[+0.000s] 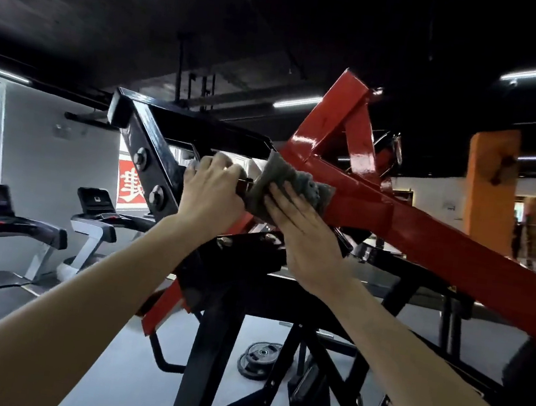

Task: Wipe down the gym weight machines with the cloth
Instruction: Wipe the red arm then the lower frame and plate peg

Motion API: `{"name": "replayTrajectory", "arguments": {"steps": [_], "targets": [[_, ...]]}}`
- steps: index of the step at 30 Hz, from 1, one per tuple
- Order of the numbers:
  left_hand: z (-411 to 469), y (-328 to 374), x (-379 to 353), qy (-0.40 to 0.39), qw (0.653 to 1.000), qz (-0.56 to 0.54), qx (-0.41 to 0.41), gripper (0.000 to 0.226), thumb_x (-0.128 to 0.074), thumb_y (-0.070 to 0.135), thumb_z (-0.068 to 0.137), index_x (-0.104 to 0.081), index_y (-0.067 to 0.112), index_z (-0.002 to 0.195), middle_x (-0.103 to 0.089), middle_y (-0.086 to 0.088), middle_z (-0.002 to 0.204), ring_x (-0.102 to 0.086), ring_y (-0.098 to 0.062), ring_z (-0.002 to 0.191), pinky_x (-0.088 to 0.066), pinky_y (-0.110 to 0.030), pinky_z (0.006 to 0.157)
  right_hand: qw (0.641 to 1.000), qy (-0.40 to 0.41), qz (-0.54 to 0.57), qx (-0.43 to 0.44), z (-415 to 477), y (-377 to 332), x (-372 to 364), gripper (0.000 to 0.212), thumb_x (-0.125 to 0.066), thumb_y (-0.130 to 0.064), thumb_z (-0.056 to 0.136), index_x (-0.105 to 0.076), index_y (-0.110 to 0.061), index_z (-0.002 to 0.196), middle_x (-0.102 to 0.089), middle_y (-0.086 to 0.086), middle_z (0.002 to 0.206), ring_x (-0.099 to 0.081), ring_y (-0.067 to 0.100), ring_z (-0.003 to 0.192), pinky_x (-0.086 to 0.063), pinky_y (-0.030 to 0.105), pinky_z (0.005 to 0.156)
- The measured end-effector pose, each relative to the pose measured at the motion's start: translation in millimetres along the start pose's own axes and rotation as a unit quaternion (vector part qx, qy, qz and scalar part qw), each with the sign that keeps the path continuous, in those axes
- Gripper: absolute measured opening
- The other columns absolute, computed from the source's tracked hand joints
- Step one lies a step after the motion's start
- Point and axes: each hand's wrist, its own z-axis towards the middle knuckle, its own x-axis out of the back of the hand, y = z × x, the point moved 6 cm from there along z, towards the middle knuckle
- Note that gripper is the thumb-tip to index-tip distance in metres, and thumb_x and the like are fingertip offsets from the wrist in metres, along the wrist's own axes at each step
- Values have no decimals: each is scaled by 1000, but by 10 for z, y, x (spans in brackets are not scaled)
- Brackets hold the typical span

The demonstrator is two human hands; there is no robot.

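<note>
On the red arm (425, 229), right hand (305, 241) presses cloth (291, 182), fingers (282, 199) straight; left hand (212, 192) grips machine (231, 299)

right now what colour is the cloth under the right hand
Grey cloth, seen best in the head view.

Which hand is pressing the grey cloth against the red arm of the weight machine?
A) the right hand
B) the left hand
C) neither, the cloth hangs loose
A: the right hand lies with straight fingers on the grey cloth against the red arm, while the left hand grips the weight machine beside it.
</note>
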Motion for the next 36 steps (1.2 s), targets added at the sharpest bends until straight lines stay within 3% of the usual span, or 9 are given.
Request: {"name": "replayTrajectory", "arguments": {"steps": [5, 10, 14, 17, 22, 25, 29, 33, 36], "targets": [[68, 492, -223, -127, 987, -54, -85, 34, -52, 37, 94, -60, 21, 123, -59, 1, 120, -47, -24, 120, -36, -43, 110, 994, 11, -11, -108, -570, 478, 237, 62, -47, 1, 104, -28, -8, 163, -23, 5, 171, -13, 21, 160, -29, 51, 125], [96, 573, -260, -112, 989, -46, -79, 33, -51, 48, 96, -58, 22, 116, -58, 5, 113, -47, -19, 113, -35, -37, 102, 956, 44, -47, -286, -941, 758, 294, 60, -35, -13, 108, -16, -10, 166, -14, 4, 174, -7, 19, 161, -24, 49, 128], [73, 598, -248, -114, 990, -39, -72, 32, -49, 45, 98, -56, 20, 116, -56, 3, 114, -46, -20, 115, -34, -39, 106, 911, 143, -23, -387, -750, 465, 221, 59, -42, -9, 107, -25, -11, 163, -23, 4, 171, -10, 21, 161, -21, 47, 129], [81, 583, -230, -120, 990, -27, -70, 30, -46, 44, 98, -56, 20, 113, -59, 1, 118, -48, -22, 117, -36, -40, 104, 938, 133, -12, -320, -404, 104, 127, 66, -48, -1, 100, -28, -10, 163, -23, 4, 171, -9, 20, 161, -16, 39, 130], [76, 616, -126, -175, 982, 6, -78, 34, -32, 41, 106, -55, 18, 114, -60, -1, 123, -50, -23, 123, -41, -41, 100, 983, 81, -27, -163, -415, 268, 199, 63, -45, 1, 97, -38, -10, 159, -33, 3, 168, -21, 18, 159, -30, 40, 126], [180, 700, -63, -222, 972, 42, -71, 42, -24, 38, 112, -58, 13, 114, -63, -9, 118, -58, -28, 115, -48, -46, 99, 972, 96, -71, -203, -706, 778, 396, 56, -45, -7, 102, -40, -9, 158, -38, 5, 165, -27, 19, 157, -35, 44, 124], [312, 913, -186, -304, 948, -12, -92, 52, -24, 63, 107, -59, 27, 93, -62, 5, 95, -56, -11, 85, -44, -34, 82, 964, 88, -115, -225, -797, 1082, 560, 54, -42, -15, 101, -45, -8, 155, -47, 8, 158, -38, 21, 151, -36, 43, 123], [389, 1123, -352, -324, 938, -68, -100, 55, -25, 69, 105, -67, 36, 118, -69, 6, 118, -61, -9, 95, -41, -31, 87, 950, 76, -107, -282, -487, 1152, 543, 51, -40, -22, 98, -61, -10, 143, -61, 5, 146, -48, 20, 143, -36, 42, 122], [461, 1211, -407, -338, 933, -74, -96, 66, -25, 70, 104, -66, 28, 133, -62, 1, 139, -57, -18, 123, -36, -31, 98, 946, 57, -56, -315, -102, 1408, 642, 49, -38, -28, 96, -70, -16, 132, -68, -2, 134, -51, 15, 133, -36, 33, 117]]}}
